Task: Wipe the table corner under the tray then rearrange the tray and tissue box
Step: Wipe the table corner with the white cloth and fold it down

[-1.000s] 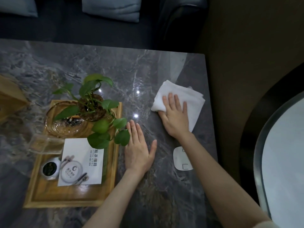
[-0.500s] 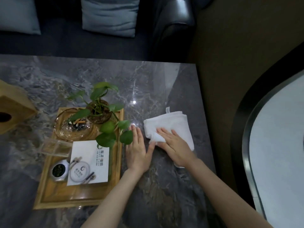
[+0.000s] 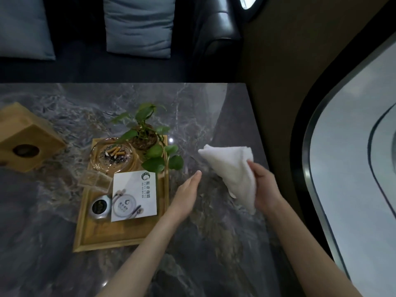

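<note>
A wooden tray (image 3: pixel 102 239) lies on the dark marble table (image 3: pixel 214 243), holding a glass ashtray (image 3: pixel 111 156), a small potted plant (image 3: pixel 147 138), a white card (image 3: pixel 135 196) and a little silver jar (image 3: pixel 100 207). My right hand (image 3: pixel 264 187) grips a white cloth (image 3: pixel 230 168) and holds it lifted just above the table near the right edge. My left hand (image 3: pixel 186 195) hovers flat, fingers together, just right of the tray, holding nothing. A wooden tissue box (image 3: pixel 25 136) stands tilted at the far left.
A clear plastic box (image 3: pixel 95 181) sits at the tray's left rim. A dark sofa with blue-grey cushions (image 3: pixel 139 26) runs behind the table. The table's right edge (image 3: pixel 260 146) drops to a dark floor, and a pale rounded surface (image 3: pixel 353 179) lies further right.
My right hand stopped pressing the cloth flat on the table and lifted it, bunched, off the surface. My left hand rose from the table and turned on its edge beside the tray.
</note>
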